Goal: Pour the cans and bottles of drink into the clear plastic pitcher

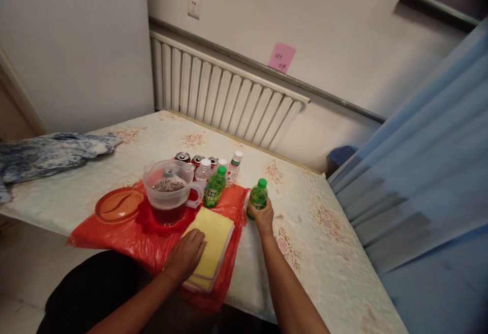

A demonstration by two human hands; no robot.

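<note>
My right hand [264, 217] is wrapped round a green plastic drink bottle [259, 194] with a green cap, upright at the right edge of a red plastic bag [110, 240]. My left hand [187, 252] lies with its fingers over the left edge of a folded stack of yellow cloths [213, 237]; nothing shows inside it. Just behind the cloths stands a second green bottle [215, 187]. To its left is a clear plastic pitcher [168, 203] with dark, foamy liquid, its handle toward the bottles.
An orange lid [119, 205] lies left of the pitcher. Behind it stand several cans [182, 157] and clear bottles with white caps [234, 167]. Blue-and-white patterned fabric [53, 155] lies on the flowered tablecloth [160, 133] at left. A radiator [224, 87] and blue curtain [419, 146] border the table.
</note>
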